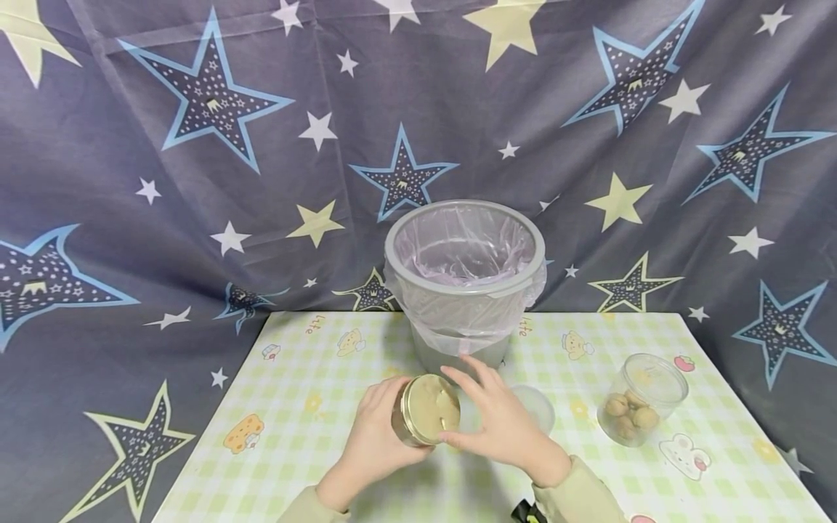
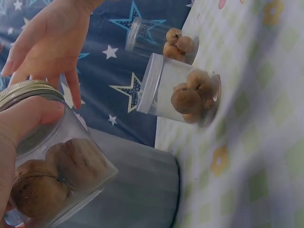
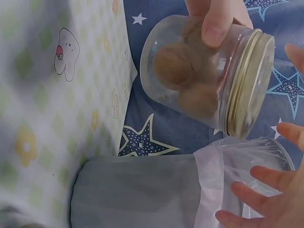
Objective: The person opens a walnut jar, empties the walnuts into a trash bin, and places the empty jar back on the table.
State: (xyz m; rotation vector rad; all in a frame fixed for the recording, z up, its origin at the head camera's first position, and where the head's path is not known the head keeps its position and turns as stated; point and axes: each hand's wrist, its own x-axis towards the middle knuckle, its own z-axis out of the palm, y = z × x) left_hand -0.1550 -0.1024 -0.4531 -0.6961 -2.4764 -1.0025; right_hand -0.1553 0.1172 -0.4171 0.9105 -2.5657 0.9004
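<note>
My left hand (image 1: 382, 436) grips a clear jar with a gold screw lid (image 1: 430, 409), held tilted above the table in front of the bin. Brown walnuts (image 3: 178, 69) show through its wall in the right wrist view. Beside the lid, my right hand (image 1: 500, 421) has its fingers spread and holds nothing; the right wrist view shows a gap between those fingers (image 3: 256, 194) and the gold lid (image 3: 251, 85). Close behind the right hand stands a second clear jar (image 2: 164, 88) of walnuts, mostly hidden in the head view except its translucent lid (image 1: 536, 408).
A third clear jar (image 1: 654, 385) with walnuts stands at the table's right. At the back is a grey bin (image 1: 464, 356) lined with a pinkish plastic bag (image 1: 451, 316). A checked cloth (image 1: 281, 407) covers the table; a starry curtain (image 1: 261, 196) hangs behind.
</note>
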